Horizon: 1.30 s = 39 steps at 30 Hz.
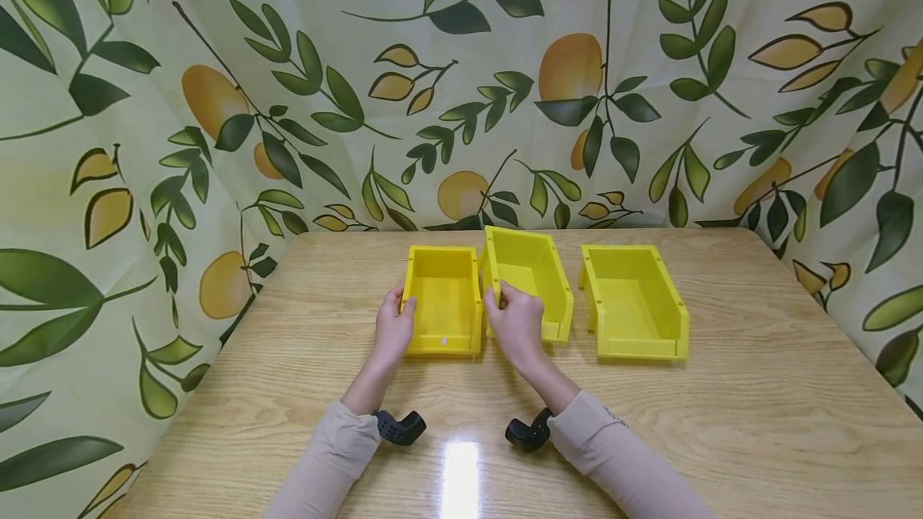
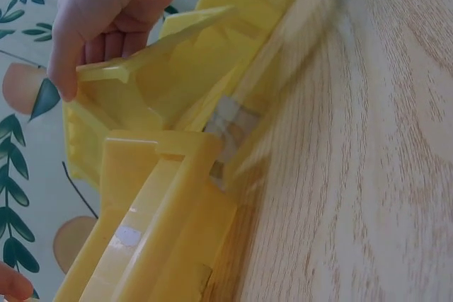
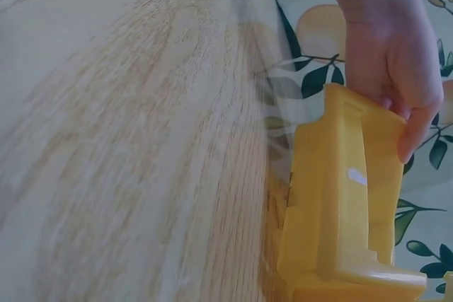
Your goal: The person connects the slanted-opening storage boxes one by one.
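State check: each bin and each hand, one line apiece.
Left bin: upright, empty, held at its left wall.
Middle bin: empty, askew and tilted, held at its left wall; can't tell if fully off the table.
Right bin: upright on the table, empty, untouched.
Left hand: grips the left bin.
Right hand: pinches the middle bin.

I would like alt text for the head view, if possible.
A person's left hand holds the left yellow bin, and the right hand grips the askew middle bin. A third yellow bin stands apart at right on the wooden table, before a leaf-patterned cloth.
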{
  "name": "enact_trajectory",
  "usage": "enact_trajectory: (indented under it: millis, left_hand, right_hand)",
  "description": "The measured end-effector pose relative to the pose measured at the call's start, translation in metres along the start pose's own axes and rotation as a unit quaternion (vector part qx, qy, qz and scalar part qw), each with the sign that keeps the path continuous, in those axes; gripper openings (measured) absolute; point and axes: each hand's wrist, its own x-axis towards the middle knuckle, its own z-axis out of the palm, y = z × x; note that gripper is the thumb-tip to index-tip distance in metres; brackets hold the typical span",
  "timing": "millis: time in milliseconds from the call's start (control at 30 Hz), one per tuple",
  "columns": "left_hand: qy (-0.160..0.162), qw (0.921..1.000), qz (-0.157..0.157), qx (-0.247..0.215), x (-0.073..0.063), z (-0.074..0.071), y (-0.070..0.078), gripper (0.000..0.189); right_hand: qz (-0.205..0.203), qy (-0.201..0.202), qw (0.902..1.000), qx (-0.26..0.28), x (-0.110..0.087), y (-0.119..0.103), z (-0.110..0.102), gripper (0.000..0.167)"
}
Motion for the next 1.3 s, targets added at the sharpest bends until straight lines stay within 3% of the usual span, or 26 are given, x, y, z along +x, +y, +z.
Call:
enact_trajectory:
  millis: [433,600,867,1133,1300]
  left_hand:
    - [0.012,0.9998,-0.012,0.014,0.003,-0.004,-0.004,0.048]
    - [0.013,0.9998,-0.013,0.012,0.006,-0.005,-0.007,0.049]
    - [-0.004,0.9999,-0.01,-0.001,0.01,-0.007,-0.013,0.05]
    - [-0.006,0.9999,-0.015,-0.006,0.009,-0.008,-0.011,0.049]
    - [-0.007,0.9998,-0.017,-0.001,0.009,-0.008,-0.011,0.049]
  right_hand:
    - [0.019,-0.082,0.9944,-0.065,0.006,-0.011,-0.002,0.028]
    - [0.026,-0.117,0.9905,-0.066,0.008,-0.015,-0.002,0.024]
    - [0.072,-0.142,0.9863,-0.042,0.004,-0.013,-0.003,0.042]
    - [-0.004,-0.165,0.9837,-0.072,0.004,0.001,-0.003,0.06]
    - [-0.044,-0.222,0.9709,-0.078,0.01,0.005,-0.006,0.062]
